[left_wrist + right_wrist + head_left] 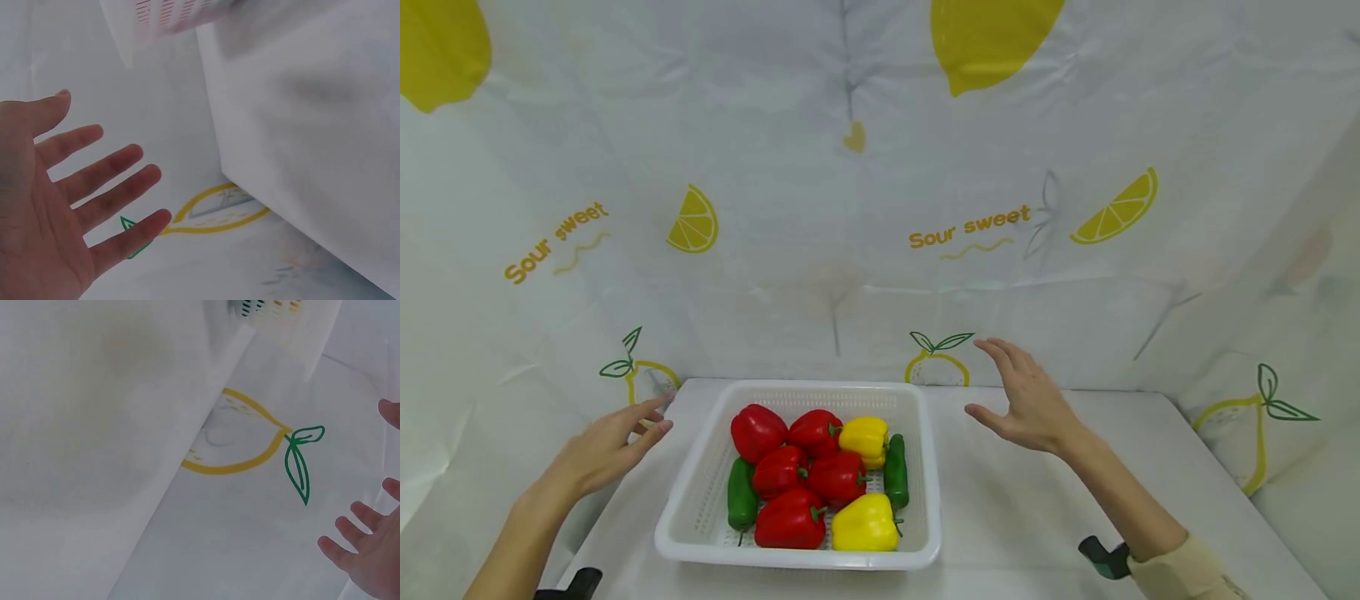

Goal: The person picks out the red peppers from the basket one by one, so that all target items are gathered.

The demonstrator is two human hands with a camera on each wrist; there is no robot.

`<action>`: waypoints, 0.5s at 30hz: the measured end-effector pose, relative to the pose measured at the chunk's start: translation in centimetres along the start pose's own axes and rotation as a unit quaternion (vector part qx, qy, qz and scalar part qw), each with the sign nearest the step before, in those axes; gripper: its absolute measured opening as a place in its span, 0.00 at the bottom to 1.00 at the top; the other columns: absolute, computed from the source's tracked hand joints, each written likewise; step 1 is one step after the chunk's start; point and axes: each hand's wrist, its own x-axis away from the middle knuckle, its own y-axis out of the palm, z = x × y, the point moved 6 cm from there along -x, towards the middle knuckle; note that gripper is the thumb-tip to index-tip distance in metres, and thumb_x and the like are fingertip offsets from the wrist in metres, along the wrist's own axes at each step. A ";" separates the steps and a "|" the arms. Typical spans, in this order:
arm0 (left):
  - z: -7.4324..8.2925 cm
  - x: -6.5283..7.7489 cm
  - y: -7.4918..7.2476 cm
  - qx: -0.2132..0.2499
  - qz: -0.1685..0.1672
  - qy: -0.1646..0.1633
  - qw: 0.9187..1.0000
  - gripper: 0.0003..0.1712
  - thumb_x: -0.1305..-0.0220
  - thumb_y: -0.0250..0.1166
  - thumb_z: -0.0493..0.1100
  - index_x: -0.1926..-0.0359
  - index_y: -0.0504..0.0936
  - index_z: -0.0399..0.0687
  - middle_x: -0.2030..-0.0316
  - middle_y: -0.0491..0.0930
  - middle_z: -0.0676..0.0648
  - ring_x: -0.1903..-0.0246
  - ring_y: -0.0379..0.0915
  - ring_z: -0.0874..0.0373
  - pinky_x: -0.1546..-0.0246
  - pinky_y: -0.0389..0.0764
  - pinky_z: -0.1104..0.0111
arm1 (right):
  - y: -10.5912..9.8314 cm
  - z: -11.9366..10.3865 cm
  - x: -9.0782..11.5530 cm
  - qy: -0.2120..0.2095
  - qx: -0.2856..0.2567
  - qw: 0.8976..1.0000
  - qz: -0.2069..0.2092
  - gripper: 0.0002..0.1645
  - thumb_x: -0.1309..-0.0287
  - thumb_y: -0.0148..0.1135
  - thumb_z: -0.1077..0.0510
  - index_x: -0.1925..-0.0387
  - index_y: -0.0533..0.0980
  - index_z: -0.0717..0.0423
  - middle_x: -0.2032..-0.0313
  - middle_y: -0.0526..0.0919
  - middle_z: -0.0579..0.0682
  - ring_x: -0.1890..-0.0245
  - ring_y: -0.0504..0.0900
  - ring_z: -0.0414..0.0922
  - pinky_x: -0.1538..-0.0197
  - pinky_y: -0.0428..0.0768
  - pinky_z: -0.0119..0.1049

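Observation:
A white plastic basket (797,560) stands on the table, holding several red bell peppers (790,518), two yellow bell peppers (865,523) and two long green peppers (896,472). To the left of the basket, my left hand (613,446) hovers with nothing in it; the left wrist view shows its fingers spread and extended. My right hand (1032,402) is raised to the basket's right, apart from it, thumb and fingers held wide. Only the fingers and part of the palm of the right hand (375,553) show in the right wrist view.
The white table (1037,508) extends right of the basket to a slanting side edge. Behind it hangs a white sheet (790,308) printed with lemons and the words "Sour sweet". Dark straps (1105,557) sit at both wrists.

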 end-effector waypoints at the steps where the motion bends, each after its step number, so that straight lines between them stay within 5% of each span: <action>1: 0.1 0.1 0.2 0.006 -0.004 -0.002 1.000 0.32 0.18 0.59 0.58 0.25 0.75 0.44 0.46 0.90 0.45 0.49 0.88 0.44 0.62 0.85 0.42 | 0.1 -0.2 -0.1 0.000 -0.006 1.000 -0.004 0.55 0.42 0.76 0.43 0.21 0.63 0.59 0.25 0.71 0.65 0.26 0.71 0.68 0.30 0.74 0.75; 9: 0.8 1.6 1.1 0.064 -0.022 0.011 0.998 0.24 0.20 0.65 0.52 0.32 0.82 0.45 0.50 0.90 0.48 0.58 0.87 0.58 0.61 0.84 0.66 | 1.2 -2.1 -0.7 0.012 -0.053 0.998 -0.041 0.53 0.38 0.76 0.44 0.20 0.62 0.55 0.25 0.73 0.60 0.26 0.73 0.65 0.31 0.77 0.73; 15: 1.7 2.8 2.1 0.125 -0.069 0.009 0.990 0.27 0.20 0.64 0.50 0.28 0.78 0.42 0.49 0.89 0.46 0.60 0.85 0.68 0.61 0.85 0.71 | 2.0 -3.3 -1.3 0.022 -0.087 0.994 -0.063 0.52 0.37 0.76 0.45 0.19 0.62 0.55 0.24 0.73 0.60 0.26 0.74 0.64 0.30 0.77 0.72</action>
